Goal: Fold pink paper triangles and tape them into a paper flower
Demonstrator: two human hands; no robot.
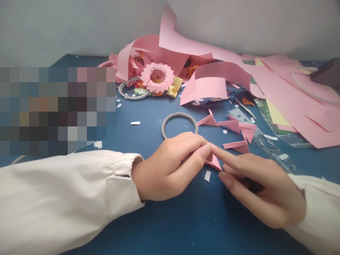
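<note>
My left hand [172, 164] and my right hand [260, 187] meet over a small folded pink paper piece [214, 163] on the blue table [186, 219]. The left hand's fingers are curled and pinch the piece against the table. The right hand's forefinger is stretched out and presses on the same piece, its thumb lying below. Most of the piece is hidden under the fingers. Several folded pink triangles [236, 136] lie just beyond the hands. A thin metal ring [180, 124] lies right behind the left hand.
Large cut pink paper sheets [265, 81] are heaped at the back and right. A pink paper flower ring [158, 76], a second ring [132, 90], a clear ruler [268, 141] and white scraps [207, 175] lie around. A blurred patch covers the left.
</note>
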